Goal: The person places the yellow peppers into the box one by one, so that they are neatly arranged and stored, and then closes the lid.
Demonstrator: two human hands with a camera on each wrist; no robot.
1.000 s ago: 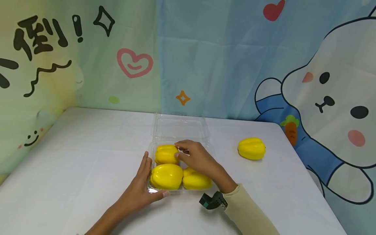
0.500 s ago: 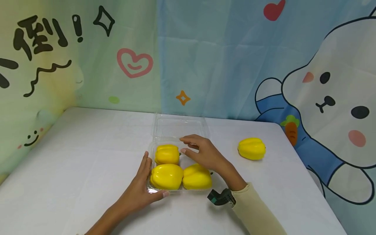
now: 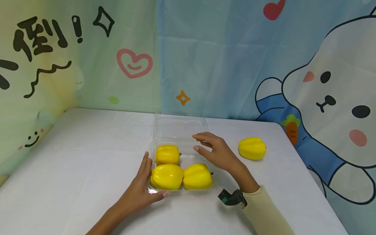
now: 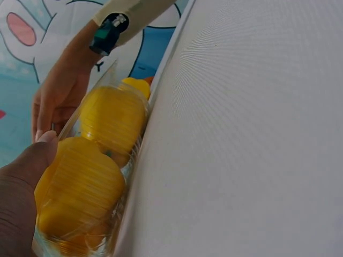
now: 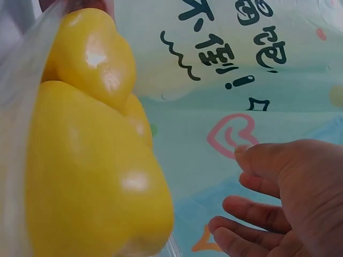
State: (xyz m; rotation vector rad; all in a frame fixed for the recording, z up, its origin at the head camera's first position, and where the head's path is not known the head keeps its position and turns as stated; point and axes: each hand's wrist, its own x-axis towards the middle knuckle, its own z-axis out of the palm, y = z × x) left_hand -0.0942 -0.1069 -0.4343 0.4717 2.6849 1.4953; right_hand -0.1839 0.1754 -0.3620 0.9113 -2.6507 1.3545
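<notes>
Table [image 3: 73,169] under near-invisible lid [image 3: 180,128]

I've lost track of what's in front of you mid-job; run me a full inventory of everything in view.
Peppers in the box: three, yellow, two along the left side, one near right
Loose pepper: one, yellow, on the table, right of the box
Box: one, clear, on the table
Lid: one, clear, open on the box's far side
Table: one, white, under everything
Backdrop: pale green and blue, printed, behind the table
Sleeve: one, beige, right arm
Wrist device: one, black, at the right wrist
Left grip: one, bare hand, against the box's near-left corner
Right grip: one, bare hand, near the box's far-right corner, holding nothing
</notes>
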